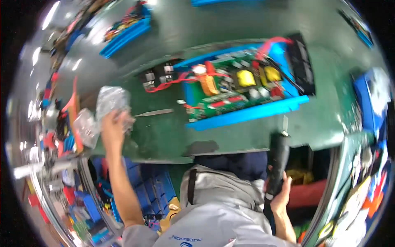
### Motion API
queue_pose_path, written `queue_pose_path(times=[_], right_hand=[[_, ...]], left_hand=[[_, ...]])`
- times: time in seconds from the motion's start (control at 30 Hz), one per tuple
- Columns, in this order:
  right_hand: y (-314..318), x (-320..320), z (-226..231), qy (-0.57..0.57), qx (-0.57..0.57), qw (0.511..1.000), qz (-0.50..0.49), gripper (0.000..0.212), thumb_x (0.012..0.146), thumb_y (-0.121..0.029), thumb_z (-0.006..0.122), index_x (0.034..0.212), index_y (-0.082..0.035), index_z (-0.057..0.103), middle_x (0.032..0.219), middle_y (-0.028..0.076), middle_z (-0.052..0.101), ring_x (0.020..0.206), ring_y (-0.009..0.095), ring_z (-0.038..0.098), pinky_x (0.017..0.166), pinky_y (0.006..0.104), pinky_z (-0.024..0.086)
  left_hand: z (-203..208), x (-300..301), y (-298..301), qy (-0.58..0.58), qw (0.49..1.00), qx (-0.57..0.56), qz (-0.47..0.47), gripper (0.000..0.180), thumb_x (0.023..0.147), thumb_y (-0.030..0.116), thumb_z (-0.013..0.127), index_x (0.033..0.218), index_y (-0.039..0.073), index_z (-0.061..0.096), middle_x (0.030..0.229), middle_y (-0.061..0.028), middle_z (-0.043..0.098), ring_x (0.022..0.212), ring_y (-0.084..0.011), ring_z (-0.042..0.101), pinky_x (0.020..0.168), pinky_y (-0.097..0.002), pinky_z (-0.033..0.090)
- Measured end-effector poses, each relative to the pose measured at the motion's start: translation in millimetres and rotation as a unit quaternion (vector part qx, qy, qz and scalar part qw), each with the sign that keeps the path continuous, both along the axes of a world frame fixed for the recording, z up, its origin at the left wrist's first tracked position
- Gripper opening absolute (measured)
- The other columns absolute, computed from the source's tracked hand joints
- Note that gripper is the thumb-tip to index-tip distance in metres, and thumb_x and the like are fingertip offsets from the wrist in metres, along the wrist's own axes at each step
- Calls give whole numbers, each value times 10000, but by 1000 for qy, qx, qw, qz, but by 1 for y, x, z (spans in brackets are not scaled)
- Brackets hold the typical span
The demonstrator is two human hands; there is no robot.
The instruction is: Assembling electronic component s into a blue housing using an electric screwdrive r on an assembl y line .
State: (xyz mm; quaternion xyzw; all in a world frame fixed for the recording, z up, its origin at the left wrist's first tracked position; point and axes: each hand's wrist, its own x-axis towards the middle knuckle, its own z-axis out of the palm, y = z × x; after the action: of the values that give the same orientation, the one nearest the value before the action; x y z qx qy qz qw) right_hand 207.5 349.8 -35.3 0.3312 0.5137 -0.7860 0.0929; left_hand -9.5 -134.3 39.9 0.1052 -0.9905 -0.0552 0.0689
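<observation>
At the left of the green bench top, my left hand [114,125] has its bent fingers at a crumpled clear plastic bag [112,99]; they look closed on it, and what is inside is blurred. A second clear bag [86,127] lies beside it. By the bench's front edge, my right hand [281,194] is wrapped around a black electric screwdriver [279,150], its thin bit pointing away from me. Between my hands, farther back, stands a blue tray [251,117] holding green circuit boards [218,105] with yellow transformers [246,78] and red wires.
Tweezers or a similar slim metal tool [155,112] lie left of the tray. Dark parts with silver cylinders [158,77] sit at its left end, and a black panel [301,64] leans at its right. Another blue bin [125,38] is farther back; a blue container [368,101] stands at right.
</observation>
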Motion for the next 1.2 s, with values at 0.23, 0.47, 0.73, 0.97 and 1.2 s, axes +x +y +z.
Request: queue_pose_path(times=[0.23, 0.47, 0.73, 0.97, 1.2], right_hand=[[-19, -11, 19, 87, 134, 961, 226, 589, 1062, -485, 307, 1407, -34, 467, 915, 130, 668, 838, 263, 638, 795, 388, 476], [-22, -21, 30, 129, 158, 951, 231, 435, 1084, -298, 372, 1391, -10, 483, 696, 131, 544, 609, 249, 550, 622, 369, 427], [-25, -24, 31, 139, 172, 944, 245, 477, 1101, -357, 351, 1377, 15, 467, 696, 154, 569, 614, 284, 584, 632, 398, 448], [-28, -28, 29, 173, 203, 934, 240, 415, 1093, -308, 395, 1348, 7, 482, 723, 184, 595, 625, 331, 609, 627, 422, 467], [-28, -37, 32, 173, 214, 931, 238, 401, 1086, -297, 419, 1334, 9, 496, 761, 191, 616, 664, 334, 632, 639, 419, 480]], left_hand=[[-13, -8, -33, 74, 997, -33, -18, 304, 1001, 326, 627, 1139, 71, 720, 926, -153, 736, 814, -222, 703, 775, -342, 533], [19, -29, 49, 44, 949, 296, -94, 356, 1068, 243, 522, 1279, -40, 571, 1175, -123, 691, 945, -208, 680, 863, -300, 548], [55, -16, 225, -17, 926, 256, -276, 262, 1025, 139, 600, 1232, 7, 689, 1055, -77, 724, 973, -129, 684, 897, -266, 527], [56, -27, 250, -35, 896, 103, -431, 114, 922, 94, 714, 1014, 34, 743, 1101, -52, 713, 998, -149, 680, 883, -272, 520], [45, -46, 253, -8, 866, -16, -500, 74, 892, 66, 724, 957, 33, 727, 1409, -59, 581, 1189, -226, 615, 953, -332, 506]])
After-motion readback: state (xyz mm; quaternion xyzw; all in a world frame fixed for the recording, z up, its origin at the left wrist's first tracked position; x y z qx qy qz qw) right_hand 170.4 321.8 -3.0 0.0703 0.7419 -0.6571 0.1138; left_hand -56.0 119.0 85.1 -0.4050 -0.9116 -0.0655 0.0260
